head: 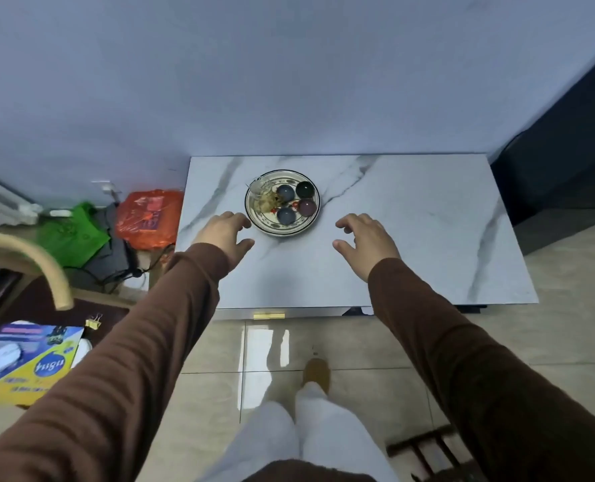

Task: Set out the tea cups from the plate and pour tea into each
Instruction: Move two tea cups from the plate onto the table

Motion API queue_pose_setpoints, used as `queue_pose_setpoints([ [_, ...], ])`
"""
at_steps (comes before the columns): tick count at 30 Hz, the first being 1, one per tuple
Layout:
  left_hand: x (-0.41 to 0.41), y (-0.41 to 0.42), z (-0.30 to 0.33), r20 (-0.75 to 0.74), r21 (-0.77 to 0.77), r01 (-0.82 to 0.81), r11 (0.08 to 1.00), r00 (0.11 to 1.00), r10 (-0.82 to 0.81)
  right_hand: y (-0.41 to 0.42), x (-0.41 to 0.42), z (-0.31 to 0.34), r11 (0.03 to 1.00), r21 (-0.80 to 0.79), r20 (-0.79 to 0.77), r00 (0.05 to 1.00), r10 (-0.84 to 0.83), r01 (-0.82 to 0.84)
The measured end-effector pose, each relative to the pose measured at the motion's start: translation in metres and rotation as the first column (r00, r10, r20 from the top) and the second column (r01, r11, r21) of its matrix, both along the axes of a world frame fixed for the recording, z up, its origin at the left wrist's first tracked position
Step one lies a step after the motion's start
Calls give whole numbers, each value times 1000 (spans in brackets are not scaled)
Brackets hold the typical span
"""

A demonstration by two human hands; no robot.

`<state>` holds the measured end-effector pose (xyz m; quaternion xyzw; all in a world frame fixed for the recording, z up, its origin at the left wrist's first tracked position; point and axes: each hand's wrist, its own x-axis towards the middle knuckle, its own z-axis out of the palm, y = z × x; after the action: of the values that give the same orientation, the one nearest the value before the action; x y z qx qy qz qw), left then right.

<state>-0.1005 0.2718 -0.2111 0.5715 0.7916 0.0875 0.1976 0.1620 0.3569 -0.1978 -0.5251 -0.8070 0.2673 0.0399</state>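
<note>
A round patterned plate (310, 222) sits near the back left of a white marble table (410, 238). On the plate stand several small dark tea cups (286, 215), upside down, beside a clear glass pitcher (260, 187) with something brownish by it. My left hand (224, 234) hovers just left of the plate, fingers loosely curled, holding nothing. My right hand (367, 240) hovers over the table to the right of the plate, fingers spread and bent, also holding nothing. Both arms wear brown sleeves.
Left of the table lie an orange bag (150, 217), a green bag (71, 234) and cables on the floor. A curved wooden chair arm (42, 262) and a colourful box (28, 360) are at lower left. A dark cabinet (563, 168) stands right of the table.
</note>
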Motion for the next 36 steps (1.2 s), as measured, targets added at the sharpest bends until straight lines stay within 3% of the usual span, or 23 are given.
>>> queue_pose_setpoints([
  [11,-1,80,-82,101,21,-100,995,990,98,92,-33,-74,998,-48,-29,999,-41,39],
  [22,-14,152,-207,250,-2,-233,973,942,226,172,-83,-206,997,-77,8,1000,5,-4],
  [36,-12,192,-339,189,88,-289,953,944,269,238,-109,-341,980,122,59,987,150,-156],
])
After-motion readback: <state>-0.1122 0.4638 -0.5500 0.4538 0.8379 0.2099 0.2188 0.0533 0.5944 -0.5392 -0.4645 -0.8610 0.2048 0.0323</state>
